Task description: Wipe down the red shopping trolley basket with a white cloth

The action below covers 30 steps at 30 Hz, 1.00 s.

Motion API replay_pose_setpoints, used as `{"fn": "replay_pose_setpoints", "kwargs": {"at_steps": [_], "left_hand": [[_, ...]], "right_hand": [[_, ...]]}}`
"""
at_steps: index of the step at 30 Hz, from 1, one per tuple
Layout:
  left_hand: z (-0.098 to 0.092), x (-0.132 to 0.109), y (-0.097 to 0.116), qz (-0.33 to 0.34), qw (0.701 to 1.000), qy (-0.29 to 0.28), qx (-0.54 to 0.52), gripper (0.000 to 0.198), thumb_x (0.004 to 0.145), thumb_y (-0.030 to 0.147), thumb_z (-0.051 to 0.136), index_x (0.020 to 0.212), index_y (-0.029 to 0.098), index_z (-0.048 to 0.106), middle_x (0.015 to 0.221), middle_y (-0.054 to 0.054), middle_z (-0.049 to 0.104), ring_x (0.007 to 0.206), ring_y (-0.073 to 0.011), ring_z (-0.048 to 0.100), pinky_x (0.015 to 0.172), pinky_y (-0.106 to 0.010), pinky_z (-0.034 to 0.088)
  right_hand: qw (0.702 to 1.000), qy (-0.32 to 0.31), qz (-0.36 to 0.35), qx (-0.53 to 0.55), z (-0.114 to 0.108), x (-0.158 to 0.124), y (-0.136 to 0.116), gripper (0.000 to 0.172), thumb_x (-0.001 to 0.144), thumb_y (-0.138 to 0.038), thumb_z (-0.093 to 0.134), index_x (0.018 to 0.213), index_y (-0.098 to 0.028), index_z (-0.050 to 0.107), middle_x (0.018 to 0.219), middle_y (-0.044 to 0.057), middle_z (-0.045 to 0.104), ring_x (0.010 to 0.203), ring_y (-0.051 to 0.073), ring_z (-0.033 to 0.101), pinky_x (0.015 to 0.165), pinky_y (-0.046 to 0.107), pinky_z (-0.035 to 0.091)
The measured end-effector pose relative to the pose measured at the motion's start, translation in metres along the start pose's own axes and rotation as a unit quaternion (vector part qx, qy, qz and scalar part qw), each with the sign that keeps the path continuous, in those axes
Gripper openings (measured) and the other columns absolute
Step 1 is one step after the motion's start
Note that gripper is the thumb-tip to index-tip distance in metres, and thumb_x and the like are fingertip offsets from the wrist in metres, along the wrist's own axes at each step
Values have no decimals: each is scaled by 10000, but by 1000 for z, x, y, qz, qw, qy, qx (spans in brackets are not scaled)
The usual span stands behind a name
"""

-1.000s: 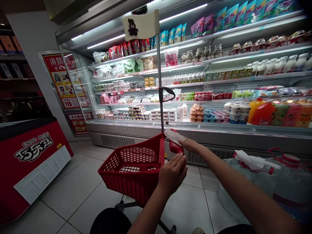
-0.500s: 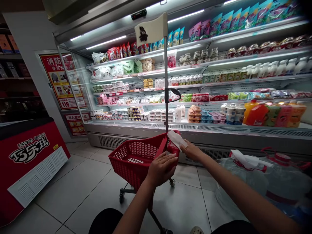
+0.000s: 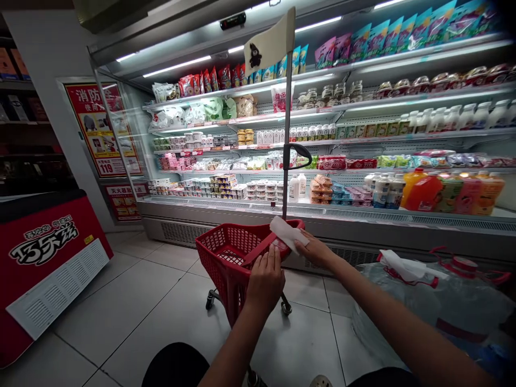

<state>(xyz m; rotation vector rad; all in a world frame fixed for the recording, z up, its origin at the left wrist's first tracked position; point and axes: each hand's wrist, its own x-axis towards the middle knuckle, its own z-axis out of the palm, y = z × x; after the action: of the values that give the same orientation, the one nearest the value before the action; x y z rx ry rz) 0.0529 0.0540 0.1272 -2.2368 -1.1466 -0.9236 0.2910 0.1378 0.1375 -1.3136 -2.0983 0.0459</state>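
A small red plastic shopping cart point(image 3: 229, 252) stands on the tiled floor before a chilled display case. From its back rim rises a grey pole point(image 3: 287, 123) with a white bear flag point(image 3: 271, 42) on top. My left hand point(image 3: 266, 277) grips the near rim of the cart. My right hand point(image 3: 316, 250) presses a white wipe point(image 3: 287, 234) onto the cart's back corner by the pole's foot.
The lit chilled case point(image 3: 322, 161) holds dairy cups, bottles and juice. A red freezer chest point(image 3: 44, 258) stands at the left. Large water jugs point(image 3: 439, 301) with red caps and a white cloth point(image 3: 407, 266) sit at my right.
The cart has moved away from me and to the right, its pole tilting right. Both hands followed it, and the wipe stays at the back corner.
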Motion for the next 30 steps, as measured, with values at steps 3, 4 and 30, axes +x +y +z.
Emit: {"fn": "replay_pose_setpoints", "kwargs": {"at_steps": [3,4,30], "left_hand": [[-5,-2,-13,28,1000,-2,3,637,896,177,537,1524,92,474,1488,-209,603,1274,-332,661,1070,-483,542],[-6,-2,-16,29,1000,-3,3,646,880,178,550,1515,82,481,1485,-213,604,1279,-336,658,1076,-487,540],[-10,9,-45,24,998,11,-57,491,801,176,633,1291,182,654,1295,-123,742,1141,-292,728,1152,-507,493]], "right_hand": [[999,5,47,0,3,8,1,639,1035,-472,331,1562,-153,503,1579,129,532,1502,356,430,1244,559,343],[999,9,51,2,6,8,-3,630,1032,-457,342,1577,-173,482,1596,110,514,1509,337,424,1257,539,329],[983,153,-99,-21,129,-40,-48,618,1068,-380,383,1667,-260,287,1715,78,320,1611,287,190,1314,583,208]]}}
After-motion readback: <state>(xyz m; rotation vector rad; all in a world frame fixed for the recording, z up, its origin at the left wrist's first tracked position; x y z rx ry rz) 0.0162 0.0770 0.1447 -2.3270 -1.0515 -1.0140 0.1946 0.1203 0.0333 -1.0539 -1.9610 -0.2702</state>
